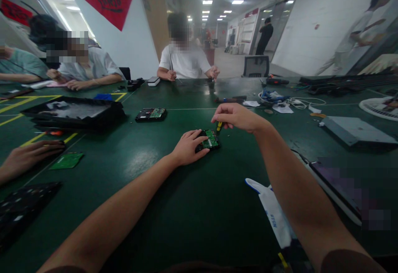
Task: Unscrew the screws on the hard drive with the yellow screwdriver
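Note:
On the dark green table lies a small black device with an exposed green circuit board [211,139]. My left hand [190,146] rests over its left side, thumb and fingers gripping its edges and hiding part of it. My right hand [238,117] holds a screwdriver [219,126] with a yellow and black handle between its fingertips. The screwdriver stands nearly upright over the right side of the board; whether its tip sits in a screw is too small to tell. A few tiny bits, perhaps screws, lie just right of the device.
A similar opened device [151,114] lies further back, left of centre. Stacked black trays [77,117] stand at the left, near a loose green board [66,161] and a co-worker's hand [34,157]. At right are a grey metal box [357,131], a white glove [275,215] and cables [298,101].

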`<state>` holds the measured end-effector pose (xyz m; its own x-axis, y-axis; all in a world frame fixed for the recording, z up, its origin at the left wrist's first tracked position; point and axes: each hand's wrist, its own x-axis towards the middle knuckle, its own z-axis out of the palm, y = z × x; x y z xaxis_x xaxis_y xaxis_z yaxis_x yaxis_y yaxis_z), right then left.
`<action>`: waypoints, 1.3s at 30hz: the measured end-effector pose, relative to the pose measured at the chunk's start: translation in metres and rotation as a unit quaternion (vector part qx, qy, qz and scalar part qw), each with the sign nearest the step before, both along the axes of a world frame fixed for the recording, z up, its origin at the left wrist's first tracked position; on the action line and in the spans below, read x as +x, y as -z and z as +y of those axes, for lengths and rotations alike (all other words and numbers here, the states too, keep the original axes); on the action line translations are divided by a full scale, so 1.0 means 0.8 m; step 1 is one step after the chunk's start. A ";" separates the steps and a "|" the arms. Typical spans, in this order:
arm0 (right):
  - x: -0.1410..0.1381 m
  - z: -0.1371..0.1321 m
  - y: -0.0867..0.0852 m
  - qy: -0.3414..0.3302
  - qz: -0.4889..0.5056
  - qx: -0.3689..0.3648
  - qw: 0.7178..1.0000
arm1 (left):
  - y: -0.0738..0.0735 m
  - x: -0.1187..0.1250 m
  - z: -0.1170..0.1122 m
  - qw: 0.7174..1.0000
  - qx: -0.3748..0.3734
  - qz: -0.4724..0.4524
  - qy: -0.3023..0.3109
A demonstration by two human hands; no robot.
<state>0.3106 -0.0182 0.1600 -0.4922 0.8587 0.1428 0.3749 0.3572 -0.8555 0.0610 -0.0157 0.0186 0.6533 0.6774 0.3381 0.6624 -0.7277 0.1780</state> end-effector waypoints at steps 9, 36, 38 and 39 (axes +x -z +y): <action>0.011 -0.002 -0.004 -0.104 0.001 -0.067 0.992 | 0.006 0.007 0.001 1.000 0.001 -0.002 0.028; 0.027 -0.012 -0.022 -0.101 -0.100 -0.062 0.988 | 0.003 0.033 -0.015 1.000 -0.004 -0.010 0.026; 0.029 -0.012 -0.020 -0.121 -0.083 -0.082 0.986 | 0.004 0.032 -0.014 1.000 -0.004 -0.007 0.027; 0.030 -0.011 -0.019 -0.131 -0.073 -0.093 0.984 | 0.004 0.032 -0.014 1.000 -0.004 -0.006 0.027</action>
<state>0.3346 -0.0269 0.1749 -0.7033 0.7047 -0.0940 0.4153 0.2999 -0.8588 0.0867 -0.0269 0.0152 0.6857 0.6435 0.3402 0.6193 -0.7614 0.1919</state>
